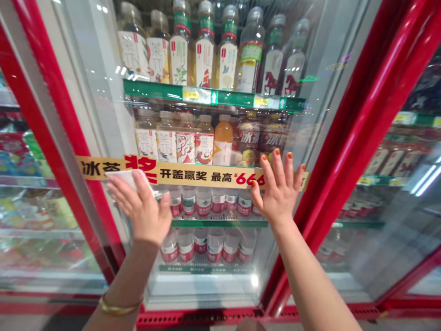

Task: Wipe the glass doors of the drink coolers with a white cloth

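A folded white cloth or tissue [128,178] is held under my left hand [146,214], at the glass door [213,287] of a drinks fridge. It covers part of the yellow strip [193,175] with Chinese lettering across the door. Only the cloth's upper edge shows past my fingers. My right hand [279,195], with orange-painted nails, is spread with its fingers apart over the strip's right end, holding nothing. Whether its palm touches the glass is hard to tell. Behind the glass stand rows of tea bottles [206,50] and an orange drink bottle [223,140].
Red door frames [347,124] run down the right side, and another red frame [44,82] stands to the left. Lower shelves hold several small bottles with red labels [214,248]. Neighbouring fridge sections with packaged goods show on both sides.
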A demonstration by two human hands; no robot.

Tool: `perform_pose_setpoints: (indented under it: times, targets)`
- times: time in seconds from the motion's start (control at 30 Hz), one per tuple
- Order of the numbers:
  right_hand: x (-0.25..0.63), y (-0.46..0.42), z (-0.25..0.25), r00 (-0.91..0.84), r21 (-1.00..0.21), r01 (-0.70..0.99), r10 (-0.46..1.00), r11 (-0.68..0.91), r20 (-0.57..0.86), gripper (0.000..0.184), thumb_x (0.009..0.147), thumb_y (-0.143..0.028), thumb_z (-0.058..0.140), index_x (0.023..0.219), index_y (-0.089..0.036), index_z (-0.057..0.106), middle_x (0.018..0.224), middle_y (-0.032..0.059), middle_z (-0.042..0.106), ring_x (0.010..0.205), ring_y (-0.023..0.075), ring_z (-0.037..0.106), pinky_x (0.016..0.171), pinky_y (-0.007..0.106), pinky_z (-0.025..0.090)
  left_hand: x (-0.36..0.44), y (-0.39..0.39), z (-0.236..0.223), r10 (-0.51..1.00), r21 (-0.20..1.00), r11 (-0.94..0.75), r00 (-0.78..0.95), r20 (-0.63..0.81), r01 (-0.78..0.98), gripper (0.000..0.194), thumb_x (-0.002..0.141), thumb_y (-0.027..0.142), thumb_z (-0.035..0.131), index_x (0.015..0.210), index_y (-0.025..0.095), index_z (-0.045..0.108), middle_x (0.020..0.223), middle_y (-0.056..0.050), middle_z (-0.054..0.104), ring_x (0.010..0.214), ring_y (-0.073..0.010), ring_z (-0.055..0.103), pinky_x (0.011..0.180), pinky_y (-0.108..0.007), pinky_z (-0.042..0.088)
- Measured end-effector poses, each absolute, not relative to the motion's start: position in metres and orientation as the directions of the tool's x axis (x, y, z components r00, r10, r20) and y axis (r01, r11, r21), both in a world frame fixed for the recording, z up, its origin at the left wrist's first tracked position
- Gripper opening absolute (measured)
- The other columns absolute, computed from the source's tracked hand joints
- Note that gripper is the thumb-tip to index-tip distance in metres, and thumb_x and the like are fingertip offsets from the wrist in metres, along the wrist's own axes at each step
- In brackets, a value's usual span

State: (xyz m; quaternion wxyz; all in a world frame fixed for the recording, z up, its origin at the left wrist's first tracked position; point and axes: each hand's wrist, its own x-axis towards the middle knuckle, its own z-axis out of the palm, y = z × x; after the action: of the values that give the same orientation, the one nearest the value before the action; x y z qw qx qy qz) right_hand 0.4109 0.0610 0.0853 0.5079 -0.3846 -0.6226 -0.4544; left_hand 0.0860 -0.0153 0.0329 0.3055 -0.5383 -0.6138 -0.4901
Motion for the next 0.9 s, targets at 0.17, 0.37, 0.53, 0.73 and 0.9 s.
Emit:
perform_pose_setpoints:
  times: [0.17,0.37,0.53,0.73,0.9]
  targets:
    - [0.41,0.061,0.084,-0.187,0.162,0.935,0.051,0.315,0.981,0.091,0.104,-0.041,0.06,0.182,-0.035,0.015,0.187,0.0042,0.03,0.173,0.0403,0.028,0.141,0.07,0.017,0.16,-0.014,-0.047,0.419,-0.169,-0.204,0.242,0.875,0.964,0.109,0.091,0.081,0.066,0.178,0.034,0.022,0.189,-0.014,0.005,0.177,-0.0407,-0.006,0.142,-0.073,0.02]
    - [0.41,0.059,0.086,-0.199,0.178,0.934,0.036,0.309,0.979,0.089,0.105,-0.041,0.059,0.182,-0.031,0.017,0.186,0.0053,0.032,0.174,0.037,0.026,0.143,0.066,0.014,0.109,-0.04,-0.113,0.417,-0.282,-0.235,0.359,0.835,0.93,0.092,0.098,0.061,0.067,0.177,0.037,0.027,0.189,-0.007,0.016,0.178,-0.0308,0.0,0.147,-0.062,0.016]
    - [0.41,0.058,0.088,-0.197,0.184,0.934,0.012,0.307,0.98,0.081,0.105,-0.042,0.057,0.18,-0.027,0.029,0.184,0.008,0.039,0.175,0.0343,0.025,0.143,0.064,0.014,0.076,-0.019,0.04,0.378,0.241,-0.104,-0.186,0.907,0.965,0.09,0.109,0.06,0.045,0.18,0.024,0.003,0.184,-0.017,-0.028,0.171,-0.0556,-0.015,0.135,-0.087,0.003]
    - [0.409,0.058,0.088,-0.2,0.185,0.934,0.018,0.306,0.98,0.076,0.105,-0.041,0.057,0.177,-0.026,0.037,0.181,0.0098,0.043,0.174,0.0339,0.027,0.142,0.064,0.015,0.181,0.0,0.018,0.333,-0.138,-0.249,0.219,0.917,0.959,0.098,0.1,0.078,0.055,0.179,0.038,0.012,0.189,-0.009,-0.013,0.177,-0.0391,-0.008,0.144,-0.068,0.013]
    - [0.41,0.058,0.088,-0.2,0.191,0.927,-0.008,0.324,0.98,0.075,0.107,-0.04,0.057,0.177,-0.025,0.036,0.183,0.0094,0.041,0.176,0.0319,0.023,0.143,0.063,0.014,0.176,-0.033,-0.094,0.343,-0.369,-0.352,0.485,0.805,0.86,0.086,0.104,0.071,0.049,0.178,0.035,0.023,0.19,0.002,0.011,0.178,-0.0178,0.006,0.147,-0.036,0.006]
